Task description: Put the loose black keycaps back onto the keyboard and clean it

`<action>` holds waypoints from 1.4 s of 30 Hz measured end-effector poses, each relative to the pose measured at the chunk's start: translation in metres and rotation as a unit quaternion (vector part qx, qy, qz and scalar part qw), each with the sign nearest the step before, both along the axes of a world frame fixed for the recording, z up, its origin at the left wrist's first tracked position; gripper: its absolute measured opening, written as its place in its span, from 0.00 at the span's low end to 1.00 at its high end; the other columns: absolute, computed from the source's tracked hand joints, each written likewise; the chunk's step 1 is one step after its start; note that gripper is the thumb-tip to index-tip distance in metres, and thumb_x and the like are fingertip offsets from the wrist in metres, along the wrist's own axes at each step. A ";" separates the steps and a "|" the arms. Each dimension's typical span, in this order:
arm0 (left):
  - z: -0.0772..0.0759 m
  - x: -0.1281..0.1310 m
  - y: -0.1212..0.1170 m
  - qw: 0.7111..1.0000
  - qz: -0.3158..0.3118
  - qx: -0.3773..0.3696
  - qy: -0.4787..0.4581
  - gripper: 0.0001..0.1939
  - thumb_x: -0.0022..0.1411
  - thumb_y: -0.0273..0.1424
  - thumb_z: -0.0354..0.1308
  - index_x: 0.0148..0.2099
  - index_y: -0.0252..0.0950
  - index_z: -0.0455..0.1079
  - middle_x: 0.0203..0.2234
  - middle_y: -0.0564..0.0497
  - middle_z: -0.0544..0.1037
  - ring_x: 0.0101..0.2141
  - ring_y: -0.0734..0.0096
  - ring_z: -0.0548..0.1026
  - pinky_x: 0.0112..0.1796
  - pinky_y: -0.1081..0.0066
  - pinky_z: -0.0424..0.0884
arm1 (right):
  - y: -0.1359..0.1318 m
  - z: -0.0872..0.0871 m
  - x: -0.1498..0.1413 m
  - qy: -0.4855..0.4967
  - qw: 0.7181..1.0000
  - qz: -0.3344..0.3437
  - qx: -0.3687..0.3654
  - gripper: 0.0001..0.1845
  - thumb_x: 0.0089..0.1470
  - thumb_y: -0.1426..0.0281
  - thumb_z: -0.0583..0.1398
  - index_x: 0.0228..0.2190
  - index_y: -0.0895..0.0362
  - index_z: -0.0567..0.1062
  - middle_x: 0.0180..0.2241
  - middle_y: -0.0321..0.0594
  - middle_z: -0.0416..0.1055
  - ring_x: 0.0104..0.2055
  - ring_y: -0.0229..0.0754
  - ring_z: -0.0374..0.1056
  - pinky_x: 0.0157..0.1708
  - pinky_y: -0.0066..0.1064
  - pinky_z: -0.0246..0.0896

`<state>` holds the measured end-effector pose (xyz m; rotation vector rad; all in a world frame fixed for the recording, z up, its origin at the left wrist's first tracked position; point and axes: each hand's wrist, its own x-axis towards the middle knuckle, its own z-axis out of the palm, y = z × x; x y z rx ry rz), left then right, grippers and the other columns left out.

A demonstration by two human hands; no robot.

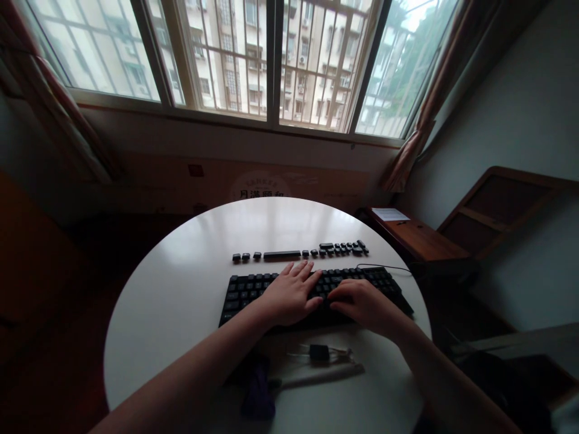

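A black keyboard (pixel 246 289) lies on the white round table (pixel 158 301), some of its keys hidden under my hands. My left hand (pixel 292 295) rests flat across its middle, fingers spread over the keys. To the right, my right hand (pixel 362 301) is closed, with thumb and fingertips bent down against the keys; whatever is between them is hidden. Behind the keyboard, loose black keycaps stand in a row, among them a long spacebar (pixel 281 255). Nearer me lies a wire keycap puller (pixel 319 353) with a dark middle.
Close to my left forearm is a dark purple item (pixel 259 389), with a pale stick (pixel 321 376) beside it. A thin cable (pixel 384 266) runs off the table's right side. A wooden side table (pixel 416 235) holds a paper (pixel 389 214). A barred window is ahead.
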<state>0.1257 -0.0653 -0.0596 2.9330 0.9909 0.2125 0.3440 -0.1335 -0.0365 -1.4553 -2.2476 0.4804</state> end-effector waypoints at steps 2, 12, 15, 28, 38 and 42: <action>-0.001 0.000 0.001 1.000 0.003 0.002 0.005 0.35 0.70 0.51 0.43 0.71 0.37 0.50 0.70 0.41 0.50 0.69 0.55 0.47 0.65 0.57 0.43 | -0.001 -0.002 -0.001 -0.001 1.000 -0.005 -0.001 0.09 0.54 0.73 0.65 0.38 0.52 0.83 0.36 0.35 0.78 0.39 0.37 0.73 0.42 0.25 0.62; -0.002 0.000 0.000 1.000 0.004 -0.005 -0.010 0.35 0.71 0.51 0.43 0.71 0.37 0.50 0.69 0.40 0.52 0.68 0.55 0.49 0.65 0.56 0.44 | -0.008 -0.003 -0.010 -0.082 0.996 -0.026 0.037 0.05 0.56 0.70 0.65 0.35 0.53 0.82 0.34 0.35 0.77 0.36 0.38 0.73 0.38 0.27 0.61; 0.001 0.000 -0.001 1.000 0.005 -0.007 -0.015 0.35 0.71 0.51 0.43 0.71 0.37 0.51 0.69 0.40 0.52 0.68 0.55 0.49 0.65 0.55 0.44 | -0.011 -0.002 -0.011 -0.103 0.993 -0.034 0.048 0.06 0.57 0.71 0.63 0.36 0.52 0.82 0.35 0.35 0.76 0.37 0.38 0.73 0.38 0.27 0.61; 0.002 0.000 -0.001 1.000 0.007 -0.011 -0.013 0.35 0.70 0.51 0.43 0.71 0.37 0.52 0.69 0.40 0.54 0.68 0.55 0.51 0.64 0.56 0.46 | -0.014 0.000 -0.021 -0.200 0.977 -0.027 0.067 0.13 0.61 0.70 0.59 0.26 0.56 0.81 0.30 0.39 0.76 0.34 0.38 0.71 0.33 0.27 0.55; 0.008 0.004 -0.001 0.999 0.016 -0.024 -0.031 0.34 0.68 0.53 0.47 0.68 0.39 0.57 0.63 0.42 0.66 0.62 0.55 0.63 0.62 0.56 0.51 | 0.000 0.026 0.015 0.000 0.997 -0.054 0.063 0.10 0.59 0.65 0.61 0.38 0.51 0.83 0.36 0.37 0.79 0.37 0.38 0.74 0.39 0.26 0.62; 0.013 0.014 -0.004 0.998 0.039 -0.034 -0.031 0.35 0.63 0.56 0.51 0.62 0.38 0.63 0.55 0.41 0.73 0.54 0.51 0.70 0.57 0.54 0.61 | 0.036 0.052 0.038 -0.010 0.993 -0.085 0.086 0.12 0.58 0.62 0.61 0.37 0.52 0.83 0.34 0.37 0.80 0.34 0.38 0.73 0.36 0.27 0.62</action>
